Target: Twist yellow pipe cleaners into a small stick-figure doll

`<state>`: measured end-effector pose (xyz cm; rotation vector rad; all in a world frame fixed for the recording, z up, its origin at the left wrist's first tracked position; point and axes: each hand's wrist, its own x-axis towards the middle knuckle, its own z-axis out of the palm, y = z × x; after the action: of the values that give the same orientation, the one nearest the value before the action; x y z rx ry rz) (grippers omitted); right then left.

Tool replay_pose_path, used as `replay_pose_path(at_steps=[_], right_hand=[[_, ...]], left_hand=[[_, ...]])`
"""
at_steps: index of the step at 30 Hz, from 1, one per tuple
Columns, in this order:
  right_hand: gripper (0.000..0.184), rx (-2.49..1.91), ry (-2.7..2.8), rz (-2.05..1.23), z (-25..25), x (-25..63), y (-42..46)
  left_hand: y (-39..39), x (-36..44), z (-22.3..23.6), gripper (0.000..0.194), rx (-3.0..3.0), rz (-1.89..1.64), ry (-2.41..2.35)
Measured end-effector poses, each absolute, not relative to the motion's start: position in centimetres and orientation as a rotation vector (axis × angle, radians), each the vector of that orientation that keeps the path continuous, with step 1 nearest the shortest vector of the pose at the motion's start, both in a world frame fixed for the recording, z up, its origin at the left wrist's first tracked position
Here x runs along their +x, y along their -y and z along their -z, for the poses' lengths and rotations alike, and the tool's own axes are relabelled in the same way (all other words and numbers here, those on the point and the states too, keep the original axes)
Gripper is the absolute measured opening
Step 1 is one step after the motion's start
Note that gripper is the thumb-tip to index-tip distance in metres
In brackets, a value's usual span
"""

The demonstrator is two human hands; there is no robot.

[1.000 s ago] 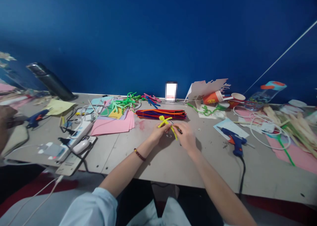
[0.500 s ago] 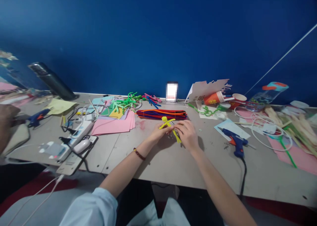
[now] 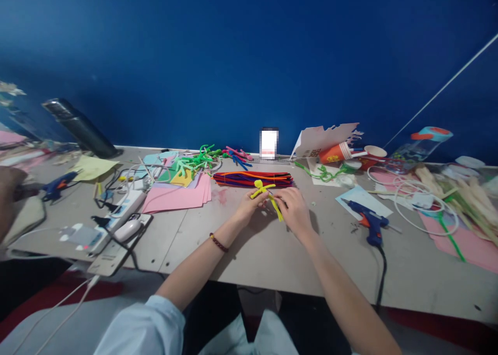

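Note:
A small yellow pipe-cleaner figure (image 3: pixel 259 185) with a round looped head, arms and long hanging legs is over the middle of the table. My left hand (image 3: pixel 250 205) pinches it around the body from the left. On the other side, my right hand (image 3: pixel 294 207) is closed with its fingertips against the figure's lower strands. A thin silvery sliver shows between the right fingertips and the figure; its kind is too small to tell. Just behind the hands lies a bundle of red, orange and purple pipe cleaners (image 3: pixel 252 179).
A blue glue gun (image 3: pixel 369 220) rests on pale paper at right. Pink paper sheets (image 3: pixel 175 195), green pipe-cleaner pieces (image 3: pixel 198 160) and a power strip (image 3: pixel 120 215) lie left. A phone (image 3: pixel 268 143) stands at the back. Another person's hand (image 3: pixel 11 194) is at far left.
The yellow figure has tipped slightly and shifted a little up and left between my fingers. Both hands keep nearly the same place and hold.

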<state>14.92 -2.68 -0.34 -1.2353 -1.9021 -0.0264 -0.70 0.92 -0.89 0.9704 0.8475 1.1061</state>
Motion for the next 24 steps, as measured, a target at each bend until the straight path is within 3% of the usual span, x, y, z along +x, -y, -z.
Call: replay_pose_path(at_steps=[5,13,24], right_hand=[[0.021,-1.177,1.929,-0.094,0.78,14.92,2.47],[0.020,-1.180,1.931,0.044,0.29,15.01,2.76],[0.015,-1.234,1.673,0.200,0.07,14.41,2.96]], left_hand=[[-1.22,-0.97,0.88,0.028,1.015,-1.105,-0.867],[-1.01,-1.27,1.09,0.037,1.001,-1.025,-0.792],[-0.91,-0.59,1.32,0.029,0.797,-1.073,-0.721]])
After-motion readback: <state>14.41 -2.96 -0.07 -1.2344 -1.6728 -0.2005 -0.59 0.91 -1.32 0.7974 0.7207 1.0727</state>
